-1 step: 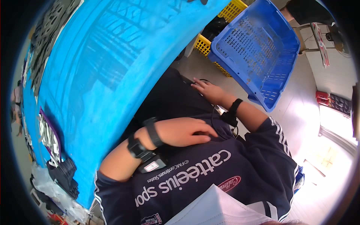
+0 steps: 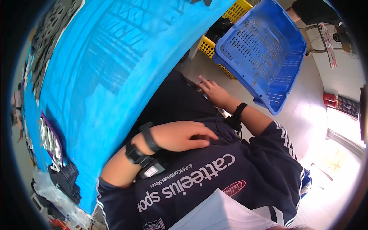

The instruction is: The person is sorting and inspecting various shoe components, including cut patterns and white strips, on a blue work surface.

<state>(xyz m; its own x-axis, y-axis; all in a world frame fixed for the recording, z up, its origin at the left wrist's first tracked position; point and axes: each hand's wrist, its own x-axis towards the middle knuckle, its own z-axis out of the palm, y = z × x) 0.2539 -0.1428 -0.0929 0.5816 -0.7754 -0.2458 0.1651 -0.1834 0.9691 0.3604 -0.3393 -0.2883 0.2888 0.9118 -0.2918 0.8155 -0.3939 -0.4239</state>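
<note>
My left hand [image 2: 183, 136] hovers or rests over my lap by the hem of my dark shirt [image 2: 199, 172]; contact is unclear. Its thumb and slightly curled fingers are apart, with nothing between them. My right hand [image 2: 216, 94] lies at the side of my dark-clothed thigh [image 2: 168, 96], fingers stretched and spread. Small dark and shiny parts show beneath its fingers, too small to name. Each wrist wears a black strap, the left one with a small boxy device [image 2: 151, 170]. A thin dark cable [image 2: 217, 120] runs down between the hands.
To my left stretches a bright blue table [image 2: 115, 73], with dark perforated pieces [image 2: 53, 42] along its far edge and a bundle of dark strips [image 2: 66, 180] nearby. A large blue plastic crate [image 2: 264, 92] stands at the right, beside yellow baskets [image 2: 207, 46]. Another person's arm [image 2: 294, 16] shows behind the crate.
My left hand and forearm have shifted slightly left. My right fingers have lifted or turned a little, uncovering more of the small parts beneath.
</note>
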